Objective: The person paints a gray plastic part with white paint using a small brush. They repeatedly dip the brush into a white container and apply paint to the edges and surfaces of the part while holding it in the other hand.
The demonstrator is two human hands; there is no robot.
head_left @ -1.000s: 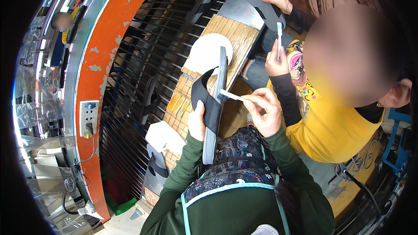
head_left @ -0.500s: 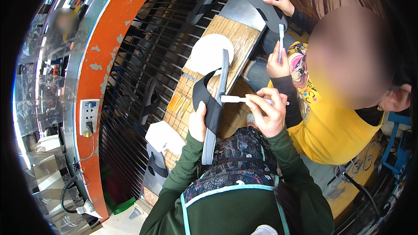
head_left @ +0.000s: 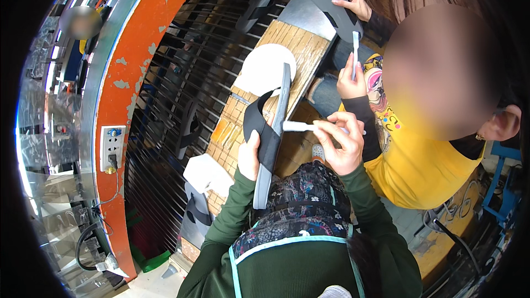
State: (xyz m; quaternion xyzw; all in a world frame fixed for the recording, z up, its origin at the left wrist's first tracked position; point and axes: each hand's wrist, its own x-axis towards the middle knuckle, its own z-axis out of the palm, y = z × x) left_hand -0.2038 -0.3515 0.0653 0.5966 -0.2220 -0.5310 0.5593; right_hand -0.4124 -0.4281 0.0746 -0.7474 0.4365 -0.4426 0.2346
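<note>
Flip-flop [head_left: 271, 138] — light, flexible foam, I judge; my left hand [head_left: 249, 157] clamps its strap side at 9 o'clock, right-hand fingers [head_left: 330, 132] pinching the brush [head_left: 301, 126].

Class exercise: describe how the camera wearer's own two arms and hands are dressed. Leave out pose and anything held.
Both forearms wear long dark green sleeves reaching the wrists. The left hand and right hand are bare, with no gloves. A dark floral-patterned apron with a pale teal edge covers the chest between the arms.
</note>
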